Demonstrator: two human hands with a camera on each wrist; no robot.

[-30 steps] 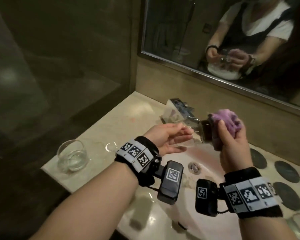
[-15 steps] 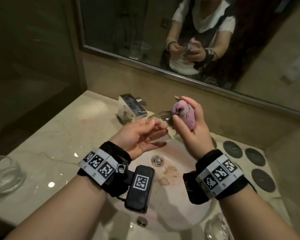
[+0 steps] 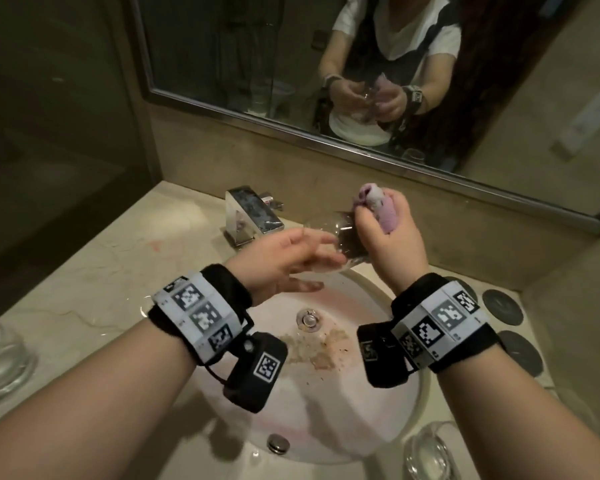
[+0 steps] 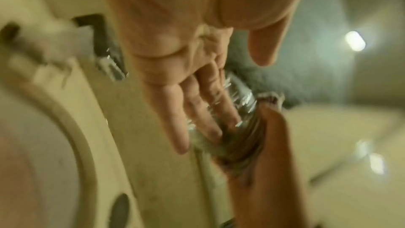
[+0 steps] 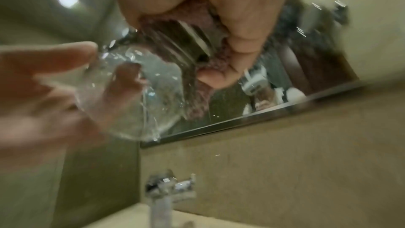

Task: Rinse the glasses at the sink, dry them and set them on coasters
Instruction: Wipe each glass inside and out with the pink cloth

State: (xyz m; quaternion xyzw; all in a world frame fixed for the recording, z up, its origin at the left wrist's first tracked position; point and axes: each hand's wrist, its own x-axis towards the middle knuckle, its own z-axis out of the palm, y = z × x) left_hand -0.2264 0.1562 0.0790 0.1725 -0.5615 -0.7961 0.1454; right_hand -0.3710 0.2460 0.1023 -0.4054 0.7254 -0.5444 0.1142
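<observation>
head view, over the sink [image 3: 347,403]. a clear glass [image 3: 329,233] lies on its side above the basin, at 12 o'clock from the drain [image 3: 307,319] and at 3 o'clock from the tap [image 3: 253,216]. left hand [image 3: 284,261]: grip open, straight fingers [image 4: 197,110] cupping the glass's rounded end. right hand [image 3: 388,240]: grip closed on a pink cloth [image 3: 378,209] pushed into the glass's mouth, thumb on the outer wall. a second glass [image 3: 0,362] stands on the worktop [image 3: 94,271] at 9 o'clock, a third [image 3: 433,448] at 5 o'clock. dark round coasters [image 3: 503,306] lie at 3 o'clock on the worktop. the mirror [image 3: 257,57] lies at 12 o'clock.
</observation>
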